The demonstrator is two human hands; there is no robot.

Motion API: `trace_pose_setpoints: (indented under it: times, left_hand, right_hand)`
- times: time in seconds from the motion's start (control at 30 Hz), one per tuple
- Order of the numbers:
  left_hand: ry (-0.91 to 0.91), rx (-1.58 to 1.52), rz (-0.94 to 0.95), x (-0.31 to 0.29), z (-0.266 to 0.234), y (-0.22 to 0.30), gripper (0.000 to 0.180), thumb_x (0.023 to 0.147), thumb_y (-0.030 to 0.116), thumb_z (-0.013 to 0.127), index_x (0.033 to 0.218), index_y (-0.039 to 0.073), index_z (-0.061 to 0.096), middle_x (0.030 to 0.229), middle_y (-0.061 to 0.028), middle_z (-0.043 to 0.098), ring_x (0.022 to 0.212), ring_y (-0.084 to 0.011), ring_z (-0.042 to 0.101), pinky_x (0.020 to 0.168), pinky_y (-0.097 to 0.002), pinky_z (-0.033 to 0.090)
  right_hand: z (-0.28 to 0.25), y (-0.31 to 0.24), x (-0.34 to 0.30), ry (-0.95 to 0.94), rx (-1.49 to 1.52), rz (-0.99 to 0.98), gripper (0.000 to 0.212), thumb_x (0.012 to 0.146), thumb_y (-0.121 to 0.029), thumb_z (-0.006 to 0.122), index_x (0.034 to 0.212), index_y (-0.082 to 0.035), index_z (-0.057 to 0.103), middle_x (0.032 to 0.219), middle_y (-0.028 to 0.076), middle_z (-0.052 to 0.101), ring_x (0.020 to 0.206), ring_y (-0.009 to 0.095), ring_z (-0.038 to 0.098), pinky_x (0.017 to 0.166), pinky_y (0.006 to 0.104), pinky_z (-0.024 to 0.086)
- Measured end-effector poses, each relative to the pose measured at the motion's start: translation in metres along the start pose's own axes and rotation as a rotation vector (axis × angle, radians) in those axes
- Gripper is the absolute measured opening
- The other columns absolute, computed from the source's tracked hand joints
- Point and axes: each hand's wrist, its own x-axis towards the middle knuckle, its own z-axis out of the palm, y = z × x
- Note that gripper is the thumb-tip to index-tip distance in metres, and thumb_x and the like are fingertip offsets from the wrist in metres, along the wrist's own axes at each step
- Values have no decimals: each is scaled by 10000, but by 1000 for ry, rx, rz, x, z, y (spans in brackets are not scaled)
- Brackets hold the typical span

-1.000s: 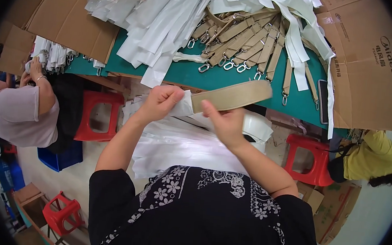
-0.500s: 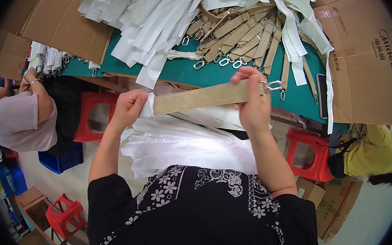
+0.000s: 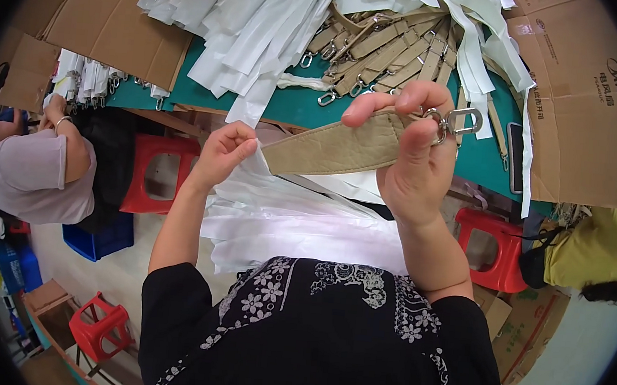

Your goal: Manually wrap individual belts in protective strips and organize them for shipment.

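Observation:
A beige bag strap point(image 3: 334, 151) with stitched edges stretches between my two hands, above my lap. My right hand point(image 3: 421, 180) grips its right end, thumb and fingers closed near the metal clasp point(image 3: 465, 121), which sticks out past the fingers. At the other end, my left hand point(image 3: 225, 154) pinches a thin white sleeve point(image 3: 258, 162) at the strap's tip; how far the strap reaches inside it is hidden. Across my lap lies a pile of long white sleeves point(image 3: 298, 228).
On the green table point(image 3: 206, 99) ahead lie many beige straps point(image 3: 386, 60) with metal clasps and white sleeves point(image 3: 264, 27). Cardboard boxes point(image 3: 118, 18) flank it; a phone point(image 3: 515, 158) lies at right. Red stools point(image 3: 491, 245) and people point(image 3: 38, 176) are at both sides.
My right hand has risen closer with the strap's clasp end, tilting and twisting the strap. My left hand still pinches the white sleeve, now slightly farther right in view.

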Motion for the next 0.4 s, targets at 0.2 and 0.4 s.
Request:
trace_pose_setpoints:
  times: [0.2, 0.4]
  left_hand:
    - [-168, -114, 339, 5, 23, 46, 67, 808, 61, 586, 808, -2, 562, 838, -81, 598, 893, -210, 541, 807, -339, 422]
    - [-55, -59, 152, 15, 31, 53, 73, 821, 68, 578, 812, -5, 574, 855, -69, 602, 902, -194, 534, 806, -311, 416]
  right_hand:
    - [22, 28, -14, -40, -35, 116, 325, 920, -381, 354, 939, -58, 374, 878, 164, 574, 825, 171, 557, 759, 306, 443]
    - [17, 50, -23, -177, -362, 94, 389, 911, -397, 376, 1050, -40, 444, 1096, 167, 480, 1017, 215, 467, 856, 326, 382]
